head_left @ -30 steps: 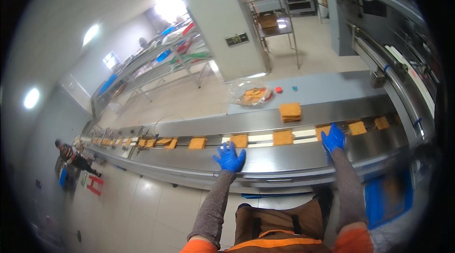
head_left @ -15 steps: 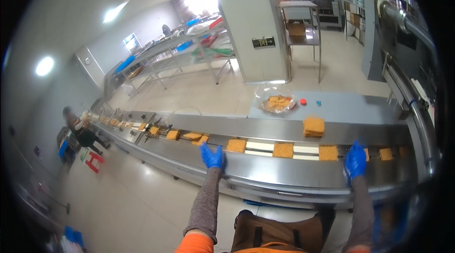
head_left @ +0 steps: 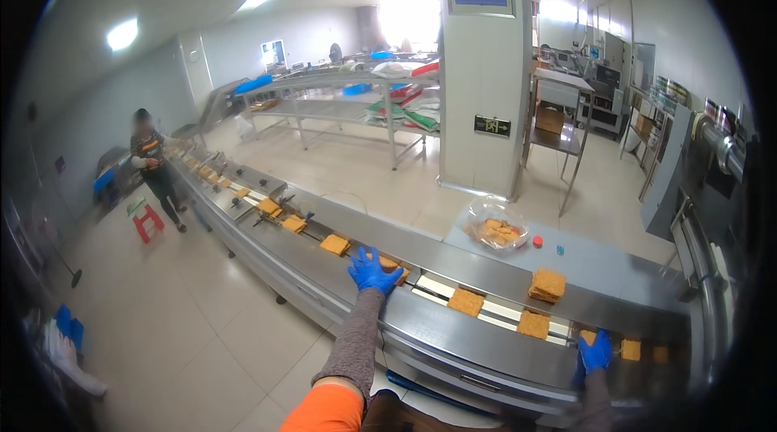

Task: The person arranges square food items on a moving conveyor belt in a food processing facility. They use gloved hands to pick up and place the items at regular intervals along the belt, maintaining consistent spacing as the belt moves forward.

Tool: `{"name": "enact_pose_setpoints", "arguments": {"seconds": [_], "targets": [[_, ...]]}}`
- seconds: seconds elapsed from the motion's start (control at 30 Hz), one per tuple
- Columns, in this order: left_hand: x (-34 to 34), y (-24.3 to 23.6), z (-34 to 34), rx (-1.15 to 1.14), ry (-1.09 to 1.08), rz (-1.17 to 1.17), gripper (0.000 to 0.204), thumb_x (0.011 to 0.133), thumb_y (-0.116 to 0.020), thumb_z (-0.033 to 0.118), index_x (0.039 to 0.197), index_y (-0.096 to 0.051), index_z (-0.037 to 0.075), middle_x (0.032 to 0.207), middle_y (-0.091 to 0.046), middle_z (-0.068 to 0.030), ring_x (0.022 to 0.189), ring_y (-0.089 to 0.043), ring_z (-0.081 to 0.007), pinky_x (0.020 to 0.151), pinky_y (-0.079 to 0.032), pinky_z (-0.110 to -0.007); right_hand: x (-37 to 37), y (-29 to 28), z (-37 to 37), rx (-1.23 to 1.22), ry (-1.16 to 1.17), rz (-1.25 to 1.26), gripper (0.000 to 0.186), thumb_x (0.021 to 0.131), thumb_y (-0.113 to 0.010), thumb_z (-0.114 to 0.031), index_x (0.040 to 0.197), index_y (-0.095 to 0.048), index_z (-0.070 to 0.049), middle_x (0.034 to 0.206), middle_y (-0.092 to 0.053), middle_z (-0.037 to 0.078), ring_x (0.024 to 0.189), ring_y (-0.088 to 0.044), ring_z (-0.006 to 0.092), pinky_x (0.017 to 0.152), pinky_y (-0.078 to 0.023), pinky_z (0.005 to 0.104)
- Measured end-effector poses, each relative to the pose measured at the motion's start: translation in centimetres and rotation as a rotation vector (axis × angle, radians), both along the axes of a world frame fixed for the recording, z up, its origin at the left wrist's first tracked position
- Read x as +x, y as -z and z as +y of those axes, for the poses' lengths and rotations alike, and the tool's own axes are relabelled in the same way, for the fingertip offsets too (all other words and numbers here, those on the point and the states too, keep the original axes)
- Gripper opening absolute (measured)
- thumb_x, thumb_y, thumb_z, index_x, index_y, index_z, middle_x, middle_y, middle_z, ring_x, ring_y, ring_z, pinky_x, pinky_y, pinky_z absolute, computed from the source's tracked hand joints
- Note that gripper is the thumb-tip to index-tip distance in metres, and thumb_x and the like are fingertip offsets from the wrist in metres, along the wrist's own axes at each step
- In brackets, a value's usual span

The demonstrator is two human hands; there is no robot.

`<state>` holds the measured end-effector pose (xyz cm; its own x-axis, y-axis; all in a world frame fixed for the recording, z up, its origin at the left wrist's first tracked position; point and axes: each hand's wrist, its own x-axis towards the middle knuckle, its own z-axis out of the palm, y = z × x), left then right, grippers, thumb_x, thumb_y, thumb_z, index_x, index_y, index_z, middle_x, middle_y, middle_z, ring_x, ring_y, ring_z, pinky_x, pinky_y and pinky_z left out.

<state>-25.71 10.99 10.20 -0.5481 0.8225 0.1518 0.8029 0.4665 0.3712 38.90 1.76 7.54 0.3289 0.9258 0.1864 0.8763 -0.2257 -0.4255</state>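
Golden-brown square slices, singly and in small stacks, lie spaced along the narrow track of a steel conveyor. My left hand (head_left: 374,272), in a blue glove, reaches over a slice stack (head_left: 396,268) with its fingers spread, partly covering it. To its left on the track is another slice stack (head_left: 335,244); to its right are two more, a middle stack (head_left: 465,302) and a right-hand stack (head_left: 533,324). My right hand (head_left: 595,353), also blue-gloved, is at a slice (head_left: 588,336) near the conveyor's right end, fingers apart beside it. A taller slice pile (head_left: 548,285) sits on the far steel ledge.
A clear bag of slices (head_left: 498,231) and a red cap (head_left: 537,242) lie on a grey table (head_left: 623,262) beyond the conveyor. A white pillar (head_left: 484,84) rises behind. Pipework (head_left: 698,270) borders the right end. A co-worker (head_left: 154,161) stands far left by a red stool (head_left: 147,223).
The view has turned left and tilted up. My left hand has moved from the conveyor's near edge onto a slice stack. My right hand stays near the right end of the track.
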Motion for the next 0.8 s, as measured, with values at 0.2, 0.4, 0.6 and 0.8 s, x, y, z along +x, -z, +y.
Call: {"name": "enact_pose_setpoints", "arguments": {"seconds": [0.2, 0.4, 0.6, 0.8], "targets": [[3.1, 1.4, 0.1, 0.422, 0.221, -0.027, 0.040, 0.077, -0.079, 0.033, 0.106, -0.073, 0.007, 0.099, -0.068, -0.0147, 0.090, -0.066, -0.0344, 0.085, -0.054, -0.039, 2.8, 3.0, -0.4, 0.315, 0.029, -0.464, 0.062, 0.082, -0.072, -0.029, 0.132, -0.053, 0.002, 0.139, -0.051, 0.025, 0.124, -0.050, 0.0439, 0.103, -0.044, 0.0487], [9.9, 1.9, -3.2, 0.590, 0.318, -0.146, 0.033, 0.076, -0.077, 0.027, 0.098, -0.069, 0.003, 0.098, -0.064, -0.0182, 0.086, -0.065, -0.0363, 0.076, -0.053, -0.045, -2.5, 1.1, -0.7, 0.258, -0.060, -0.263, 0.032, 0.083, -0.067, -0.024, 0.104, -0.062, 0.001, 0.110, -0.065, 0.024, 0.094, -0.061, 0.0421, 0.081, -0.049, 0.0521], [16.6, 2.5, -7.5, 0.481, 0.528, 0.053, 0.047, 0.077, -0.075, 0.036, 0.112, -0.067, 0.005, 0.120, -0.058, -0.0218, 0.113, -0.053, -0.0383, 0.097, -0.041, -0.051, -3.2, 1.7, 0.2, 0.184, 0.041, -0.118, 0.046, 0.085, -0.066, -0.037, 0.115, -0.062, -0.003, 0.098, -0.068, 0.024, 0.091, -0.065, 0.0421, 0.081, -0.052, 0.0518], [17.4, 1.4, -5.4, 0.041, 0.325, 0.124, 0.101, 0.080, -0.066, 0.065, 0.153, -0.030, 0.007, 0.155, -0.026, -0.0271, 0.142, -0.024, -0.0495, 0.115, -0.016, -0.062, -2.0, 2.6, 1.2, 0.198, 0.156, -0.197, 0.047, 0.086, -0.066, -0.037, 0.114, -0.061, 0.001, 0.098, -0.067, 0.025, 0.091, -0.065, 0.0424, 0.081, -0.052, 0.0520]]}}
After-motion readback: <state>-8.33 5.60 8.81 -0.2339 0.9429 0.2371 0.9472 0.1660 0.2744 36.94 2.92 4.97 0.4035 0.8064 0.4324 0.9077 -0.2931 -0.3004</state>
